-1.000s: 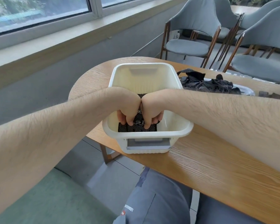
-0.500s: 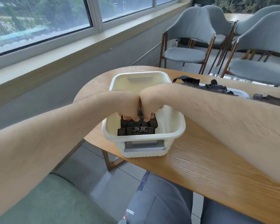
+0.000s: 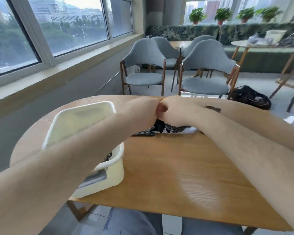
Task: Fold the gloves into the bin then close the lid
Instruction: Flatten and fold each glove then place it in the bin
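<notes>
- Knuckles touching: left hand (image 3: 143,111) and right hand (image 3: 175,111) meet, fingers curled down and hidden (grip cannot be told).
- Gloves (image 3: 173,128) lie directly beneath both hands at the table's (image 3: 176,167) far edge, pile's long axis left-right; neither hand nearer.
- Bin (image 3: 85,121) at left edge, uncovered, left of pile; a glove (image 3: 109,156) shows inside.
- Change: half a second ago both hands pressed inside bin; now out, over pile.

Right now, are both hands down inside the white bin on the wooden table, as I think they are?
Not quite. The head view shows the left hand and right hand outside the white bin, closed together over the loose gloves lying beside it on the wooden table.
</notes>
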Available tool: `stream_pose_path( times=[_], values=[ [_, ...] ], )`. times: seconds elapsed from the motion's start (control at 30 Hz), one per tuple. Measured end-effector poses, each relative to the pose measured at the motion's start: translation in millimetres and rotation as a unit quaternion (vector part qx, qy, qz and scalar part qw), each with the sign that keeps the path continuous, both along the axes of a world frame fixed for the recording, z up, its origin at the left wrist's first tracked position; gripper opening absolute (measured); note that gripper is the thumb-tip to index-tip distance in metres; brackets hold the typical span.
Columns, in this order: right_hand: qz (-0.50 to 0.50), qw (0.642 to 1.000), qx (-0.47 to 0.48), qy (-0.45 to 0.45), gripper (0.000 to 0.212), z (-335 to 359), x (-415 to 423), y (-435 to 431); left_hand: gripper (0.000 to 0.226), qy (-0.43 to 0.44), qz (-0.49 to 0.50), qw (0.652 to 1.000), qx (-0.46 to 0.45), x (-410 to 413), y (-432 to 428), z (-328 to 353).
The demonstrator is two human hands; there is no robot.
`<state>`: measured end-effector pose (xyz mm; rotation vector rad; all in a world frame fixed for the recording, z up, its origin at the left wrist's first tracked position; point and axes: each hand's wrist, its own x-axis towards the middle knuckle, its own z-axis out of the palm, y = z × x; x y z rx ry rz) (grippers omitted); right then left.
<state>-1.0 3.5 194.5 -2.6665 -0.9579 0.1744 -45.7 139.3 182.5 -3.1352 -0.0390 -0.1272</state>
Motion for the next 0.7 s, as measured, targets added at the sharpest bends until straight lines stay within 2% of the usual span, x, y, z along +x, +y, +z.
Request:
stream_pose_path(
  times=[0.13, 0.2, 0.33, 0.53, 0.7],
  values=[
    [-0.067, 0.996, 0.059, 0.026, 0.019, -35, 14, -72, 0.013, -0.042, -0.057, 0.997, -0.014, 32, -62, -14],
    [-0.115, 0.986, 0.116, 0.043, 0.019, -60, 19, -98, 0.018, -0.047, -0.044, 0.994, -0.085, 38, -84, -30],
    [-0.231, 0.939, 0.253, 0.031, 0.013, -124, 23, -140, 0.024, -0.098, -0.031, 0.970, -0.218, 39, -118, -89],
    [-0.276, 0.910, 0.310, -0.004, 0.011, -178, 22, -161, 0.017, -0.132, -0.001, 0.942, -0.310, 45, -130, -159],
    [-0.282, 0.904, 0.319, -0.044, 0.005, -191, 44, -151, 0.015, -0.149, -0.015, 0.942, -0.302, 76, -134, -168]
  ],
)
